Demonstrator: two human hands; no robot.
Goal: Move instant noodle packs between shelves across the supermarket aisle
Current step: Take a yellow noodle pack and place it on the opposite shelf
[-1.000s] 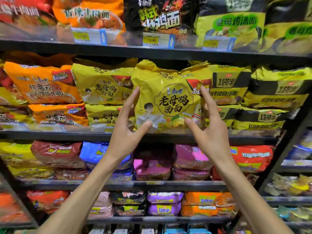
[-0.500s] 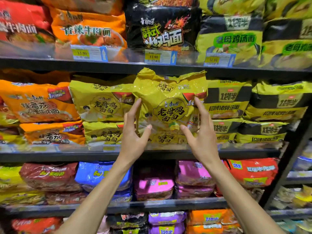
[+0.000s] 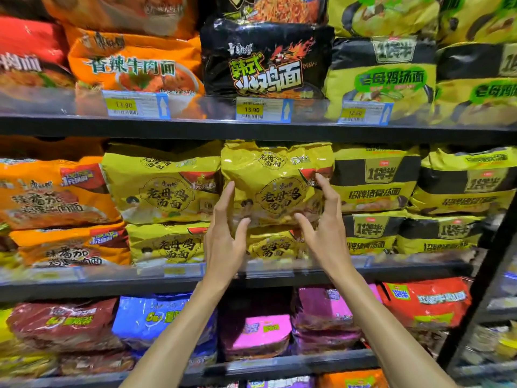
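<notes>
A yellow multi-pack of instant noodles (image 3: 275, 183) sits on the middle shelf, on top of another yellow pack (image 3: 272, 245) of the same kind. My left hand (image 3: 225, 236) grips its lower left edge, thumb on the front and fingers along the side. My right hand (image 3: 321, 222) grips its lower right edge the same way. The pack stands nearly upright, level with the neighbouring yellow packs (image 3: 165, 186) on its left.
The dark shelf edge (image 3: 140, 287) runs below my wrists. Black-and-yellow packs (image 3: 375, 180) fill the shelf to the right, orange packs (image 3: 53, 191) to the left. The upper shelf (image 3: 195, 130) carries price tags and more packs. A black upright post (image 3: 481, 298) stands at right.
The yellow pack has gone back into the shelf and come down onto the stack. Both hands followed it in, and the view has moved closer to the shelf.
</notes>
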